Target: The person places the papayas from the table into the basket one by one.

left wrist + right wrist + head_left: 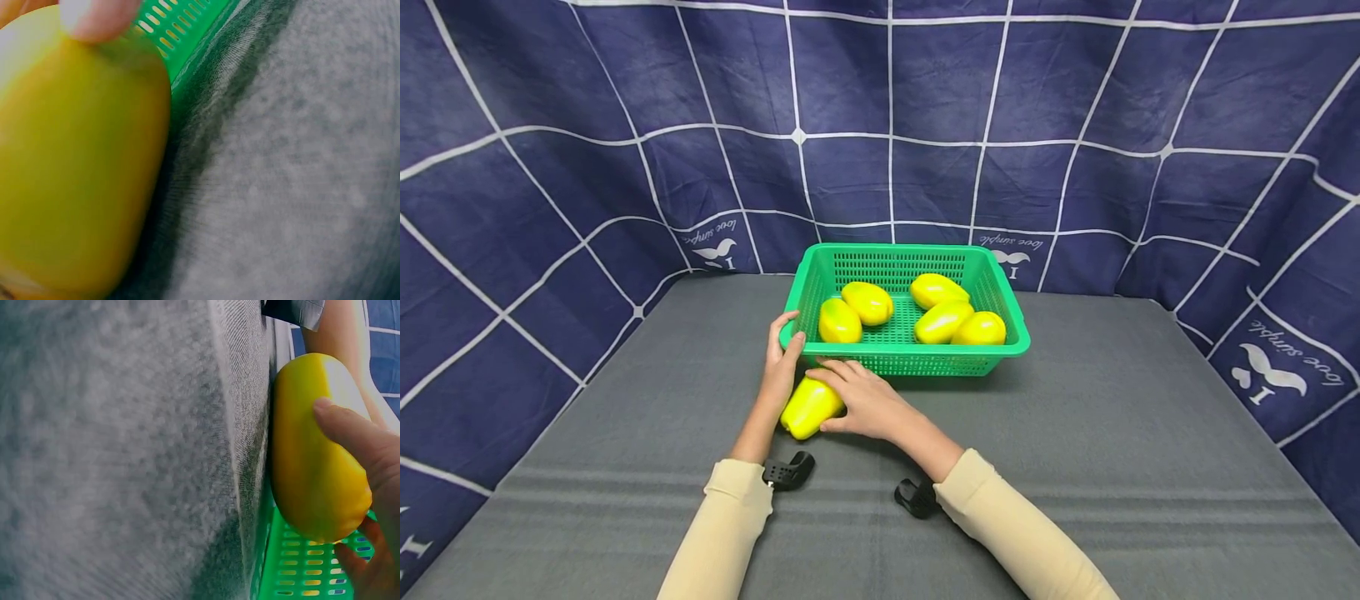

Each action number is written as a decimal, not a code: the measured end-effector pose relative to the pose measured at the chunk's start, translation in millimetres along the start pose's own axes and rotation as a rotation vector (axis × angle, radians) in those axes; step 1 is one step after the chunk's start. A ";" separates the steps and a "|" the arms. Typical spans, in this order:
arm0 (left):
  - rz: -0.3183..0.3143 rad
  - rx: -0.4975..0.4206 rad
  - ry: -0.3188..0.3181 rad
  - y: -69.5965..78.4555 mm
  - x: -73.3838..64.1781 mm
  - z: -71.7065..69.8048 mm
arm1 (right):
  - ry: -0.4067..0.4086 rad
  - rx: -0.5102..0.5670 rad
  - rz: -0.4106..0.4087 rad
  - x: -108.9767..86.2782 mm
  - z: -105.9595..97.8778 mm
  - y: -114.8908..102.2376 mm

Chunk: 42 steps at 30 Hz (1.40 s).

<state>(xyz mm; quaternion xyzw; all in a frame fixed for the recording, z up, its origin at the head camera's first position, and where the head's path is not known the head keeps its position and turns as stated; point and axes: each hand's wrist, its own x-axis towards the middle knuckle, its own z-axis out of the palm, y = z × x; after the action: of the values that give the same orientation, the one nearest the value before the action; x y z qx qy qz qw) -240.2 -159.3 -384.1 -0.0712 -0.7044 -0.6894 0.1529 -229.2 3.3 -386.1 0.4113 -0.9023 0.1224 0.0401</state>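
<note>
A yellow papaya [812, 407] lies on the grey cloth in front of the green basket [917, 363]. My right hand [867, 403] holds it from the right, the thumb [340, 422] on its side and the other fingers near its far end. At the basket's front left corner, my left hand [781, 357] grips the rim, partly beside the papaya. Inside the basket are several more papayas: two at the left, one of them greenish [839, 322], and three at the right, including one papaya [943, 322] in the middle of that group. The left wrist view shows the held papaya [81, 156] close up.
Grey cloth [1112, 433] covers the table. Behind and at both sides hangs a dark blue curtain [940, 100] with white lines. Black wrist bands sit at the left wrist [789, 472] and the right wrist [916, 498].
</note>
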 end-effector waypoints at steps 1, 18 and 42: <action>-0.002 0.000 -0.002 -0.2 -0.2 -0.3 | 0.000 -0.011 0.002 0.1 0.3 0.2; -0.030 -0.002 0.009 -0.7 -2.4 1.0 | 0.008 0.078 0.011 -18.8 -1.3 6.1; -0.032 -0.017 0.005 -21.7 6.6 -4.1 | 0.115 0.275 0.097 -46.0 -51.4 -3.6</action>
<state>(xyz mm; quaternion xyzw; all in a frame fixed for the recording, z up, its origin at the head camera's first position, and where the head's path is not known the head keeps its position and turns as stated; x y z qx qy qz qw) -252.8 -165.0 -402.6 -0.0594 -0.6991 -0.6981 0.1429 -197.7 47.7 -343.7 0.3614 -0.8921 0.2698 0.0289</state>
